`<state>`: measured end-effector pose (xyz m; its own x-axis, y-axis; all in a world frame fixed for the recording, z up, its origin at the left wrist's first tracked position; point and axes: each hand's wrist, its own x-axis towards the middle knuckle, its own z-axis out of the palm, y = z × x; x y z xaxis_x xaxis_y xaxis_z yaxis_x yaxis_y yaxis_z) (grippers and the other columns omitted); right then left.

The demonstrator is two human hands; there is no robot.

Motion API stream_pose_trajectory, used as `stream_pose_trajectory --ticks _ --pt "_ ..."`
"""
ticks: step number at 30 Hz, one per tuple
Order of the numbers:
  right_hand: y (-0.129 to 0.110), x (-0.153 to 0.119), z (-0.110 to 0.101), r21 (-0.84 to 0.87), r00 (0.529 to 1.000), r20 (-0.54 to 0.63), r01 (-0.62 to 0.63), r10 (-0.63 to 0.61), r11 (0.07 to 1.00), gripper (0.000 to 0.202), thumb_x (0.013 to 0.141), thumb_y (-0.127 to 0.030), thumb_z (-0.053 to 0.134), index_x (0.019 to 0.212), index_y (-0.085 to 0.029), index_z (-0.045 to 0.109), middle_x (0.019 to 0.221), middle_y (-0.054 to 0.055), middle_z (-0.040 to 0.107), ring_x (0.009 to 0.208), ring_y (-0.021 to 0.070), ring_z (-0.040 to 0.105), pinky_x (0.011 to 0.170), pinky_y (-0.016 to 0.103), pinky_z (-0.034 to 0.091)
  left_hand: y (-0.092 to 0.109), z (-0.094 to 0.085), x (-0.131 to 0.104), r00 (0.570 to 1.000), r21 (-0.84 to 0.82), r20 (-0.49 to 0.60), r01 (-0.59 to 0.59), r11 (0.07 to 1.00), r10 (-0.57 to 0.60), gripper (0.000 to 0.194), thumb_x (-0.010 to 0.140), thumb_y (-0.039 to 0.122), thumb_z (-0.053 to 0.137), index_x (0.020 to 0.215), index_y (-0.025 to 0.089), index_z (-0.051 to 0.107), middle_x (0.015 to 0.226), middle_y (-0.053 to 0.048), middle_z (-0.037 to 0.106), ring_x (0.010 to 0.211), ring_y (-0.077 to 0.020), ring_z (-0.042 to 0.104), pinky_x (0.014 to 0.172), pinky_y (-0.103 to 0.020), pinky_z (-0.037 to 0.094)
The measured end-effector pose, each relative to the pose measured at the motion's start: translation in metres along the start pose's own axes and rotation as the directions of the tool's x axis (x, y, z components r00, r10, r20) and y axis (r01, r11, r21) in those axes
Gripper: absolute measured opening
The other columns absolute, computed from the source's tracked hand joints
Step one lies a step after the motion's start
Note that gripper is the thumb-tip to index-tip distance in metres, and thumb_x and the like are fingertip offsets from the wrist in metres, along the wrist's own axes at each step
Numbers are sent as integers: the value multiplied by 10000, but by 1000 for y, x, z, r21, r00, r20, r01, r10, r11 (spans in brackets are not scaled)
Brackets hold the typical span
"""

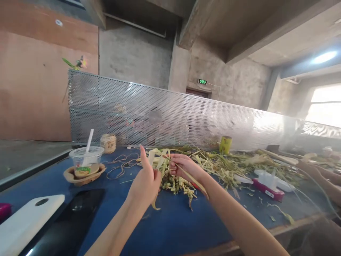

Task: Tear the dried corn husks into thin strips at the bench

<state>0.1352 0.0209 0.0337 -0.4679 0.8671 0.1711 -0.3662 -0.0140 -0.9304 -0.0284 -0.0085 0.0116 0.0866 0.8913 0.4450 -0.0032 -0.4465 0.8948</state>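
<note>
Several leaf strips (161, 162) in R hand (185, 167), w/ L hand (146, 180) alongside.

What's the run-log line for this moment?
left hand: at plant strips, grip unclear | right hand: holding plant strips | nearby: plant pile, plastic cup

Bare left forearm (117, 224): enters at the lower edge, left of centre, and slants up to the right. Bare left hand (145, 181): one digit stands straight and raised; the others are bent or hidden from view. Bare right forearm (237, 209): enters at the lower right and slants up to the left. Bare right hand (188, 166): fingers (173, 167) curl inward in a closed grip. Both hands: near each other, apart, forearms converging.
</note>
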Motion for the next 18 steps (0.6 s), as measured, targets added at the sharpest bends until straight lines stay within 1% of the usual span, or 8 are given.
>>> stream_pose_trajectory --ticks 1,2,4,6,8,11,13,18 --pt "0 0 0 -8 1000 11 -11 11 1000 197 687 -220 665 845 -124 598 537 -53 440 473 42 359 500 201 310 0 2 -1 1000 24 -9 -14 1000 14 760 799 191 521 1406 145 67 515 49 524 410 -101 433 478 -233 400" --pt "0 0 -1 -18 1000 25 -15 16 1000 206 687 -223 668 852 -124 592 527 -54 447 469 42 359 497 200 311 0 5 -1 999 61 1 -40 997 40 824 799 202 514 1406 149 -41 579 27 565 448 -109 466 488 -233 402" --pt "3 -3 0 -47 998 46 -28 30 998 236 680 -225 679 864 -130 565 511 -55 470 471 47 380 493 199 318 -2 10 0 999 0 36 -17 1000 17 895 804 223 498 1376 185 -190 733 -15 619 543 -126 533 523 -244 435" --pt "7 -7 0 -90 997 58 -39 44 995 268 676 -239 688 864 -148 521 497 -57 488 473 56 409 489 201 327 -5 13 2 997 -83 77 23 996 -16 902 814 231 472 1351 224 -253 789 -18 623 553 -124 546 528 -259 463" --pt "11 -10 1 -128 999 44 -16 22 992 307 672 -257 695 864 -168 472 495 -64 505 465 60 426 480 202 335 -10 15 4 998 -103 68 -3 995 10 893 811 215 470 1353 255 -239 758 8 611 536 -112 541 534 -261 479" --pt "12 -15 2 -177 1000 28 10 -5 984 370 671 -262 695 899 -185 413 509 -67 538 441 61 444 466 206 356 -16 15 6 994 -30 -36 -108 994 107 946 761 169 538 1369 268 -180 777 17 599 624 -116 575 573 -241 486" --pt "8 -18 3 -198 999 46 -13 22 980 395 682 -256 685 930 -191 384 522 -67 555 423 59 449 453 207 371 -17 15 7 988 16 -76 -133 991 134 974 732 157 570 1372 280 -155 817 11 594 619 -110 576 526 -213 470" --pt "-5 -28 3 -212 993 87 -66 86 975 413 711 -246 660 1000 -203 368 573 -59 564 409 45 424 358 151 316 -12 17 4 976 10 -31 -214 977 214 962 722 138 574 1392 263 -104 873 -37 630 710 -142 593 570 -219 486"
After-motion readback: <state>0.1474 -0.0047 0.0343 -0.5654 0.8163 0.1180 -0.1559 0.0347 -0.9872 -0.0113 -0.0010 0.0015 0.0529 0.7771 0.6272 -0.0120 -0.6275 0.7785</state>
